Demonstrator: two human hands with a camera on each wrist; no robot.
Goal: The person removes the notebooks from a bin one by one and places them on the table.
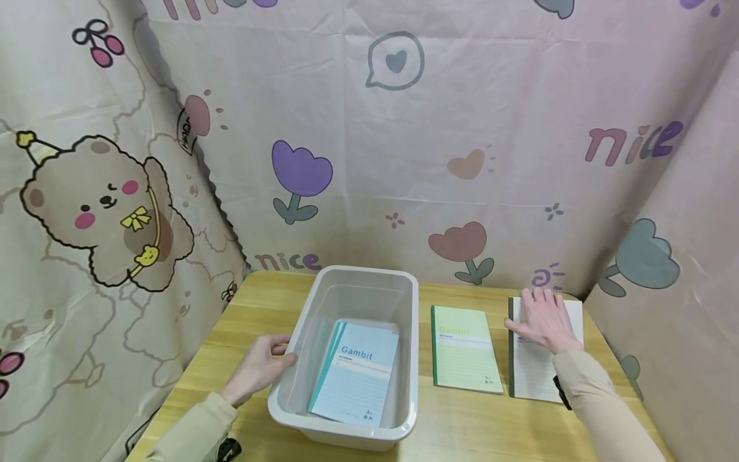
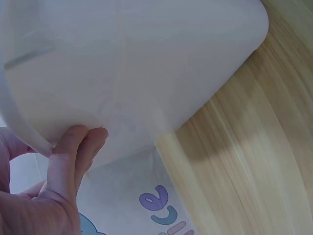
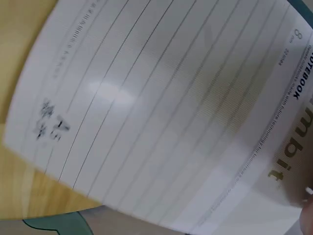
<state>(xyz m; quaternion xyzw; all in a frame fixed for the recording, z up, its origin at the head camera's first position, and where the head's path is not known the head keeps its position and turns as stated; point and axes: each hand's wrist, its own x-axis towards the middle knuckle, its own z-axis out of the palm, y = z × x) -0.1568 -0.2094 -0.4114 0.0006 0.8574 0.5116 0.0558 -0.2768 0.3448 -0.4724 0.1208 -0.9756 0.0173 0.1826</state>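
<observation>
My left hand (image 1: 261, 364) pinches the left rim of a pale plastic storage bin (image 1: 408, 385); in the left wrist view its fingers (image 2: 66, 161) lie against the bin's outer wall. Inside the bin rests a blue notebook (image 1: 360, 372), with a second teal spine showing under it. On the right, my right hand (image 1: 545, 319) lies over the upper part of a white notebook (image 1: 534, 372) with a dark spine. Its fingers point to the far edge and the thumb reaches the spine. The right wrist view shows that cover (image 3: 146, 107) close up, with only a bit of finger visible.
Between the bin and the white notebook lies a green notebook (image 1: 464, 353), flat on the wooden table (image 1: 254, 308). A patterned cloth (image 1: 375, 147) hangs behind the table and along both sides.
</observation>
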